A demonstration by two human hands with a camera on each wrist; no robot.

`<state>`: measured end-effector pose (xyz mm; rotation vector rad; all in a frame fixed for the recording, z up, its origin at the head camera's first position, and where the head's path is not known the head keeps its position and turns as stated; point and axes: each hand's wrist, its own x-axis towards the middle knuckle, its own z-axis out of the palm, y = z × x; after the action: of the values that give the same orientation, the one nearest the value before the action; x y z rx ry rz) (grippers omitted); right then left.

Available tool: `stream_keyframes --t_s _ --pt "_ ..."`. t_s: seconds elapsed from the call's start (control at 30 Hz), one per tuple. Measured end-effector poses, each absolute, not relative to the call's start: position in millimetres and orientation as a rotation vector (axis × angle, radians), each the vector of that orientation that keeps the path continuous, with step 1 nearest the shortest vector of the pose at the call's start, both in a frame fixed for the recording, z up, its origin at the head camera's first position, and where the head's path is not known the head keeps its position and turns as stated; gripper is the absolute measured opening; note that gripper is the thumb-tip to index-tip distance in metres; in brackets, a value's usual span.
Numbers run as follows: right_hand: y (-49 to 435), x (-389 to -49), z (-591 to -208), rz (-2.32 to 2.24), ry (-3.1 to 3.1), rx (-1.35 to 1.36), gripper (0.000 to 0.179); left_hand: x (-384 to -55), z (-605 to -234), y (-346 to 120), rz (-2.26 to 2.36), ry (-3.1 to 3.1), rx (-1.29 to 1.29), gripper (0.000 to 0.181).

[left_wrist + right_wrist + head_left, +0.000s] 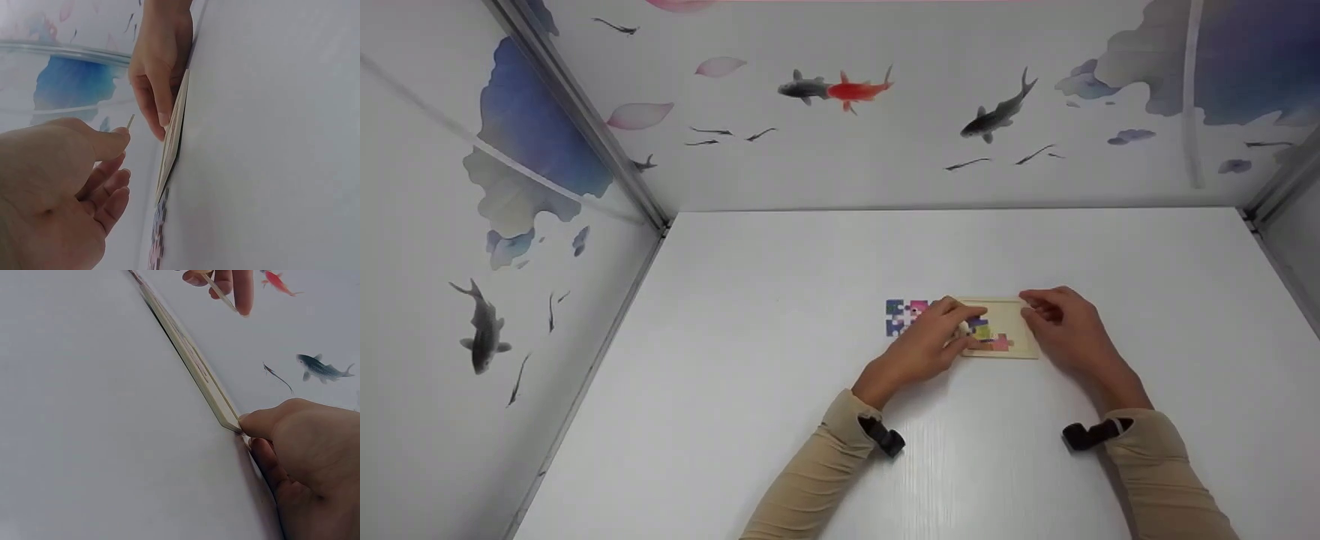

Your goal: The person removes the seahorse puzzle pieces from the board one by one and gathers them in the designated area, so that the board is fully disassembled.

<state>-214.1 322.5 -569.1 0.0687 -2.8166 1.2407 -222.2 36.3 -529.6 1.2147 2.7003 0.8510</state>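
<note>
A white worktop (720, 450) spreads under everything. My two hands come in from the near side, one at each end of a shallow, pale wooden puzzle tray (1009, 319). It lies ahead of my forearms, right of the middle of the worktop, its long axis seeming to run left to right; my left hand covers part of its left end. My right hand (1072, 330) holds the tray's right edge near the far corner, thumb against the rim and fingers curled behind. My left hand (919, 341) reaches over the tray's left half, thumb and finger pinched. To the tray's left, partly hidden by that hand, lies a flat group of loose pieces (895, 308), blue and pink. Inside the tray, toward the near side, a few coloured pieces (1000, 343) sit, with bare wood to their right. Smallest is the thin puzzle piece (131, 121) in my left fingertips, seen edge-on, raised clear of the tray; I cannot tell its picture. My left hand is nearer both groups.
</note>
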Motion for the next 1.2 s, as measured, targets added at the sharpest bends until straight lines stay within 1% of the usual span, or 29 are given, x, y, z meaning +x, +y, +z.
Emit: stream_keyframes --t_s 0.23,0.47,0.6,0.87,1.2 --pt "322.1 -212.3 -566.8 1.254 -2.809 0.048 0.04 -220.1 -533.3 8.8 0.808 2.697 1.163 0.047" --pt "322.5 -211.4 -566.7 1.261 -2.815 0.043 0.043 -220.2 -539.7 -7.6 0.807 2.692 1.182 0.03" --pt "321.7 -211.5 -567.1 1.263 -2.822 0.033 0.043 -221.7 -542.0 -10.0 0.786 2.696 1.214 0.027" --pt "319.9 -212.5 -568.3 1.253 -2.817 0.034 0.042 -223.6 -542.3 -9.7 0.65 2.728 1.232 0.026" --pt "322.4 -213.3 -571.4 1.248 -2.8 0.072 0.042 -221.5 -540.9 -6.2 0.633 2.76 1.235 0.025"
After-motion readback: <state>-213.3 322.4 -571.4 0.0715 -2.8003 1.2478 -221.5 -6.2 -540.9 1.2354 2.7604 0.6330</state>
